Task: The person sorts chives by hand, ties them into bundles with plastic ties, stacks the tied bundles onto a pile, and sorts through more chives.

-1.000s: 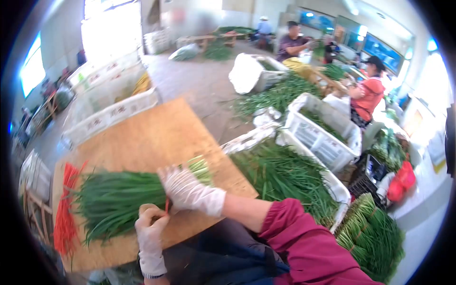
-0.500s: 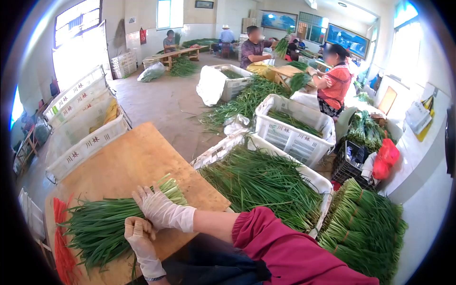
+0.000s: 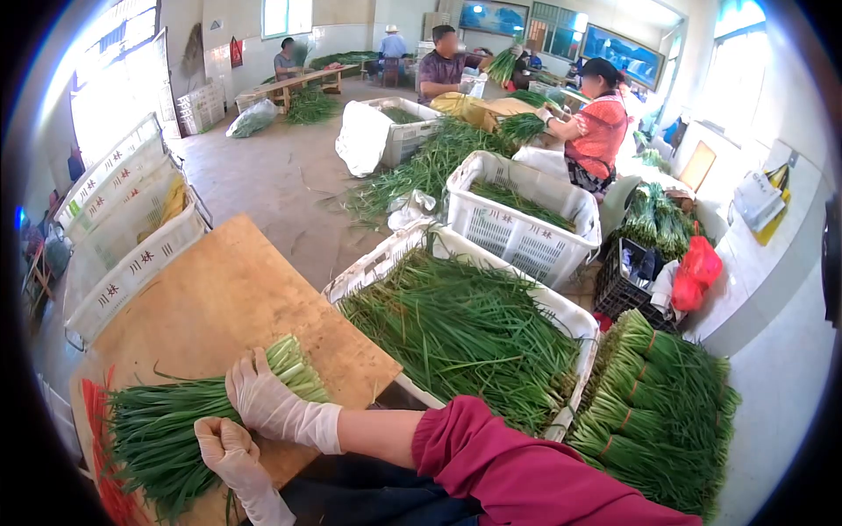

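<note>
A bundle of garlic chives lies across the wooden board, its pale cut stems pointing right and its green leaves left. My right hand, in a thin whitish glove, is wrapped over the bundle near the stem end. Just below it, my left hand, gloved too, is closed with the fingers curled at the near side of the bundle. What its fingers pinch, if anything, is hidden. Red ties hang at the board's left edge, partly behind the leaves.
Right of the board stands a white crate of loose chives, with another white crate behind. Tied bundles are stacked at lower right. White crates stand at left. A person in an orange-red shirt and others work further back.
The camera view has shifted slightly, moving the scene left and up. My right hand keeps its hold on the chives, and my left hand stays closed beside it.
</note>
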{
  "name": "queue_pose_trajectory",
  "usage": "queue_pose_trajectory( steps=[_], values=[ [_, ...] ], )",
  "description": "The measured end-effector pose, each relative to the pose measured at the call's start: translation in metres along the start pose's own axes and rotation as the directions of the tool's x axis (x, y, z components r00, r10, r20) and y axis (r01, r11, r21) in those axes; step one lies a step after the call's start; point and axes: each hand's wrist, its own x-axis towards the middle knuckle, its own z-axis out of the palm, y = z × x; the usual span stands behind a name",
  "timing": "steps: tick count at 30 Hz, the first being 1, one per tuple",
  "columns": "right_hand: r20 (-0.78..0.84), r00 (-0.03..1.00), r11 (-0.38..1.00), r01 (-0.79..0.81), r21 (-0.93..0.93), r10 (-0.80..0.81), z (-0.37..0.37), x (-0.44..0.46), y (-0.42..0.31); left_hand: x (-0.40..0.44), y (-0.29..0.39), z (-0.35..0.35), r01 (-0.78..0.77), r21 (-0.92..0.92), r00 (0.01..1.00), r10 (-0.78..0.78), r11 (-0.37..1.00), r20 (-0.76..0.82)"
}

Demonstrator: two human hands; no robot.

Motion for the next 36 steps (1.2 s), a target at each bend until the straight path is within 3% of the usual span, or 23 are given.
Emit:
queue_pose_trajectory(
  steps=[5, 9, 11, 12, 13, 16, 18, 21, 22, 24, 25, 28, 30, 31, 32, 34, 36],
  values=[
    [-0.11, 0.994, 0.997, -0.021, -0.069, 0.013, 0.0, -0.01, -0.007, 0.016, 0.009, 0.002, -0.037, 0.18, 0.997, 0.024, 0.983, 0.075],
    [-0.115, 0.992, 0.998, -0.049, -0.046, 0.043, 0.003, -0.009, -0.008, 0.031, 0.019, 0.015, 0.07, 0.136, 0.995, -0.078, 0.988, 0.055],
    [-0.106, 0.994, 0.998, -0.029, 0.056, 0.035, 0.013, -0.008, -0.006, 0.044, 0.027, 0.013, 0.146, 0.111, 0.984, -0.156, 0.983, 0.086],
    [-0.115, 0.993, 0.993, -0.007, 0.12, 0.021, 0.009, -0.003, -0.004, 0.048, 0.032, 0.011, 0.116, 0.16, 0.982, -0.137, 0.98, 0.126],
    [-0.073, 0.997, 0.986, 0.031, 0.163, -0.019, 0.004, 0.001, 0.001, 0.052, 0.042, 0.007, 0.046, 0.35, 0.973, -0.121, 0.936, 0.198],
    [-0.067, 0.996, 0.941, 0.082, 0.329, -0.064, -0.009, -0.001, 0.021, 0.069, 0.054, -0.017, -0.143, 0.545, 0.969, 0.006, 0.826, 0.246],
    [-0.028, 0.999, 0.898, 0.03, 0.439, -0.019, -0.03, -0.013, 0.045, 0.08, 0.054, -0.032, -0.296, 0.635, 0.952, 0.167, 0.713, 0.256],
    [-0.127, 0.973, 0.826, -0.093, 0.556, 0.195, -0.041, -0.041, 0.084, 0.082, 0.065, -0.034, -0.314, 0.766, 0.949, 0.218, 0.56, 0.229],
    [-0.19, 0.944, 0.812, -0.117, 0.571, 0.269, -0.04, -0.052, 0.093, 0.081, 0.063, -0.032, -0.407, 0.79, 0.913, 0.22, 0.459, 0.343],
    [-0.159, 0.936, 0.762, -0.148, 0.63, 0.313, -0.045, -0.074, 0.102, 0.079, 0.055, -0.023, -0.591, 0.767, 0.807, 0.185, 0.25, 0.561],
    [-0.142, 0.93, 0.736, -0.169, 0.656, 0.339, -0.046, -0.085, 0.103, 0.075, 0.051, -0.018, -0.587, 0.757, 0.796, 0.035, 0.288, 0.604],
    [0.035, 0.93, 0.464, -0.215, 0.859, 0.366, -0.043, -0.115, 0.098, 0.07, 0.043, -0.007, -0.672, 0.735, 0.721, -0.146, 0.087, 0.677],
    [0.251, 0.884, 0.262, -0.37, 0.891, 0.394, -0.047, -0.128, 0.086, 0.067, 0.031, -0.006, -0.685, 0.727, 0.717, -0.237, -0.06, 0.656],
    [0.236, 0.908, 0.274, -0.338, 0.901, 0.346, -0.047, -0.128, 0.085, 0.066, 0.025, -0.005, -0.691, 0.71, 0.714, -0.277, -0.131, 0.643],
    [0.393, 0.872, 0.048, -0.423, 0.905, 0.291, -0.041, -0.136, 0.078, 0.065, 0.021, -0.004, -0.693, 0.699, 0.717, -0.28, -0.179, 0.639],
    [0.467, 0.848, -0.09, -0.46, 0.883, 0.249, -0.04, -0.144, 0.065, 0.065, 0.016, -0.003, -0.697, 0.665, 0.717, -0.283, -0.27, 0.637],
    [0.525, 0.837, -0.133, -0.509, 0.851, 0.153, -0.04, -0.148, 0.058, 0.069, 0.014, -0.004, -0.736, 0.64, 0.677, -0.222, -0.222, 0.702]
  ],
)
